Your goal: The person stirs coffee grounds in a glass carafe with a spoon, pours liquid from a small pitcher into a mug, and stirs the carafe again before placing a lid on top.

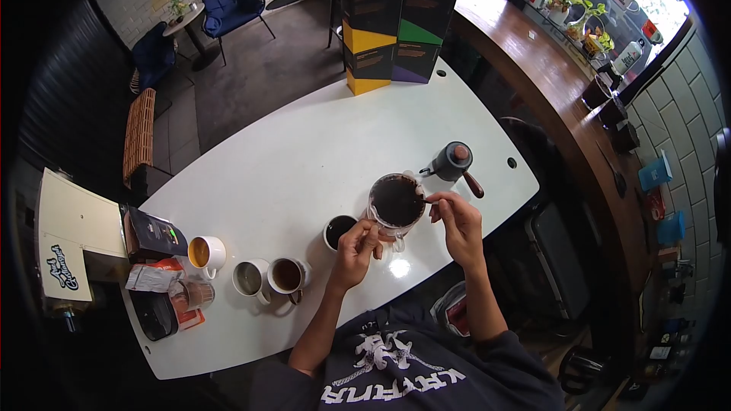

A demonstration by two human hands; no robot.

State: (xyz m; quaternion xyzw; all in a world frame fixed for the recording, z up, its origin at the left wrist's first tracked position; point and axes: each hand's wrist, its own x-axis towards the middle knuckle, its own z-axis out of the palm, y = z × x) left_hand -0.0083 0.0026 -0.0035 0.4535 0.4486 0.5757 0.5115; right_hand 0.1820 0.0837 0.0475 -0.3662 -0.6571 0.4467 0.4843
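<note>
A round glass coffee dripper [378,223] full of dark coffee stands on the white table in front of me. My left hand [356,253] is closed at its near left side, fingers seemingly gripping the dripper; the exact hold is partly hidden. My right hand [457,224] pinches a thin dark stick-like thing, perhaps a spoon handle, at the dripper's right rim. Its far end is lost in the dark coffee. A mug of black coffee [339,230] stands just left of the dripper. Beyond my right hand is a dark kettle [455,158] with a wooden handle.
Three more cups stand to the left: an orange-lined cup [206,253], a pale mug [247,279] and a mug of brown liquid [287,275]. Packets and a black tray [154,314] lie farther left. Stacked boxes [396,27] stand at the table's far end. A wooden counter [525,61] curves along the right.
</note>
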